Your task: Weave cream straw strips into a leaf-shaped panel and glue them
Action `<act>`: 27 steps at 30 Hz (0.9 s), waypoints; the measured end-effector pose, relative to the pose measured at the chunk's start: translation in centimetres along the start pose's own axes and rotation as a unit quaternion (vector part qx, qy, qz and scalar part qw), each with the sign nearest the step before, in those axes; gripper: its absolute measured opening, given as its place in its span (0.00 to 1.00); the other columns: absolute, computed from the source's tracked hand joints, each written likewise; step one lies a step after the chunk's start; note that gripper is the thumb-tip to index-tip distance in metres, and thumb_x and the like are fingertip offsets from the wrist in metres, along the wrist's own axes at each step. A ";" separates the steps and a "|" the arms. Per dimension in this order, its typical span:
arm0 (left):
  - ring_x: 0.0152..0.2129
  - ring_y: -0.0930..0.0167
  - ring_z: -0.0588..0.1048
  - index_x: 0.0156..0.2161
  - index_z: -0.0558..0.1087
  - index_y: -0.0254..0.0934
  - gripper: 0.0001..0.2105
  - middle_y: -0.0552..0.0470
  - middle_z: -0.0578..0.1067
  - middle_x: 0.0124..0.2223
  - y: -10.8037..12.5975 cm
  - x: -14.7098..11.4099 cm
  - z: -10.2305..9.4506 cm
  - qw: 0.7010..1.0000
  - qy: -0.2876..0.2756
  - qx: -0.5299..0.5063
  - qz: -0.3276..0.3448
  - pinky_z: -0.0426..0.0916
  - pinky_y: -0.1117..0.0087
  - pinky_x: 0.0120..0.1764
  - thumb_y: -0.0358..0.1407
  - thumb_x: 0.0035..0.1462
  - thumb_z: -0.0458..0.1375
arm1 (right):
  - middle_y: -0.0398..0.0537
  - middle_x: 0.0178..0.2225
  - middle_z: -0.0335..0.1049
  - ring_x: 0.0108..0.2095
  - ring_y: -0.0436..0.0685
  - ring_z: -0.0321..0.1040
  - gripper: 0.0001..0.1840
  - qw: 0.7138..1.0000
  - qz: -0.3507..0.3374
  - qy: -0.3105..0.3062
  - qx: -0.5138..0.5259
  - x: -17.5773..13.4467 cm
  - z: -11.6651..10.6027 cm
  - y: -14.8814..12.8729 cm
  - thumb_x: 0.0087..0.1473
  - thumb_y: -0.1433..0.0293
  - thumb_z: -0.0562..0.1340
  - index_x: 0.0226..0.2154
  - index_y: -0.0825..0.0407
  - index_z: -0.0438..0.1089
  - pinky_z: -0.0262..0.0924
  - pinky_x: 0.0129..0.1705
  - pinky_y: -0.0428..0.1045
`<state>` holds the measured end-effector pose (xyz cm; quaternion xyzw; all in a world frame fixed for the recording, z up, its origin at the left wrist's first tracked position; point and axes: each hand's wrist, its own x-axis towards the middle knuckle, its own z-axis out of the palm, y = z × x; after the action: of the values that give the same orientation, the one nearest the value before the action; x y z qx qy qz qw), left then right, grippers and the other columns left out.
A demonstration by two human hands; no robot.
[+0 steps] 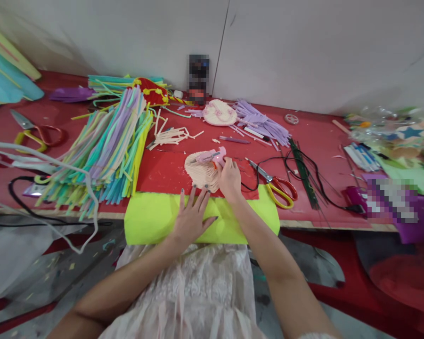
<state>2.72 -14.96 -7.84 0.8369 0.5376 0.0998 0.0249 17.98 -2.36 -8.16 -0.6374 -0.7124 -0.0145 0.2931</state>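
Note:
My right hand (229,180) is wrapped round a small pink hot glue gun (211,155), whose nozzle points left over a cream piece made of pipe cleaner rows (200,175). Fingers spread, my left hand (192,215) lies palm down, its fingertips at the near edge of that cream piece. Under the piece is a red sheet (159,173). A bright yellow-green sheet (150,219) covers the table's front edge beneath my wrists. Cut cream pipe cleaners (173,135) lie just beyond.
A large pipe cleaner bundle (109,146) stands to the left, near scissors (35,134). Other scissors (273,182) lie at right beside a black cable (316,183). Behind are a cream-pink oval (219,113), purple pipe cleaners (261,120) and a phone (198,77) against the wall.

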 end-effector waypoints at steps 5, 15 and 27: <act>0.66 0.54 0.48 0.66 0.52 0.33 0.33 0.48 0.52 0.68 0.0 0.0 -0.1 1.000 0.003 -0.008 0.001 0.35 0.42 0.64 0.52 0.63 0.42 | 0.62 0.43 0.71 0.44 0.63 0.66 0.19 1.000 0.003 -0.003 0.003 0.0 -0.1 -0.1 0.65 0.62 0.50 0.48 0.60 0.63 0.60 0.44 0.55; 0.65 0.54 0.49 0.66 0.53 0.34 0.34 0.47 0.53 0.68 -0.1 0.1 -0.4 1.000 0.001 -0.009 0.004 0.34 0.43 0.64 0.53 0.62 0.44 | 0.61 0.42 0.71 0.44 0.63 0.66 0.20 1.000 0.006 0.008 0.024 -0.1 0.1 0.0 0.65 0.60 0.48 0.48 0.57 0.63 0.60 0.43 0.55; 0.65 0.54 0.49 0.66 0.54 0.34 0.33 0.48 0.53 0.68 -0.4 0.0 -0.6 1.000 0.008 -0.019 0.013 0.38 0.45 0.64 0.53 0.62 0.46 | 0.62 0.43 0.70 0.44 0.63 0.65 0.21 0.999 0.006 0.002 0.033 -0.1 0.0 0.0 0.65 0.60 0.46 0.49 0.58 0.62 0.60 0.44 0.56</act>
<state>2.23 -14.78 -7.33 0.8425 0.5246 0.1172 0.0350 17.97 -2.41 -8.22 -0.6315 -0.7083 0.0088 0.3155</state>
